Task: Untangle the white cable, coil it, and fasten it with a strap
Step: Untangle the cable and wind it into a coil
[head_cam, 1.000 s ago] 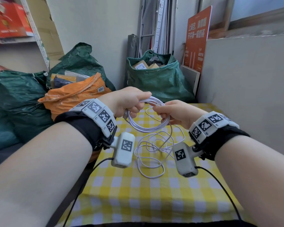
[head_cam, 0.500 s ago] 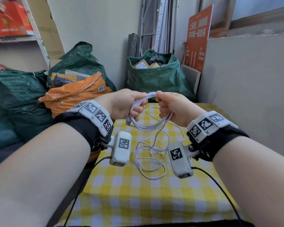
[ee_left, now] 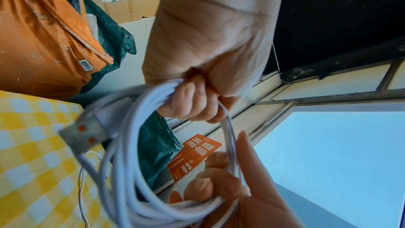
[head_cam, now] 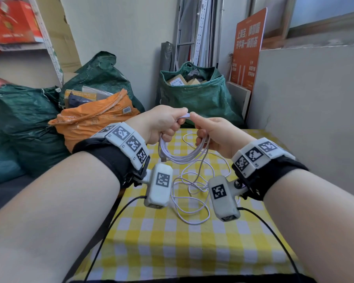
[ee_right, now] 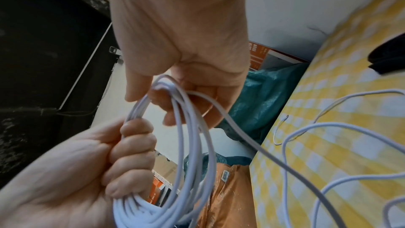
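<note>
The white cable (head_cam: 184, 159) hangs as a small coil of several turns between my two hands, above the yellow checked table (head_cam: 172, 252). My left hand (head_cam: 172, 123) grips the top of the coil (ee_left: 131, 162) in a fist. The metal USB plug (ee_left: 81, 133) sticks out below that fist. My right hand (head_cam: 200, 129) pinches a turn of the cable at its top, thumb tip against the left hand's fingers. In the right wrist view the right hand (ee_right: 175, 103) has strands running through its fingers. The rest of the cable (head_cam: 192, 201) lies in loose loops on the cloth.
Green woven sacks (head_cam: 198, 94) and an orange bag (head_cam: 94, 121) stand beyond the table's far and left edges. A grey wall panel (head_cam: 305, 119) borders the table on the right. A black object (ee_right: 385, 58) lies on the cloth; what it is I cannot tell.
My hands have come together at the top of the coil. The right hand has brought a new turn of cable up to the left hand's fingers.
</note>
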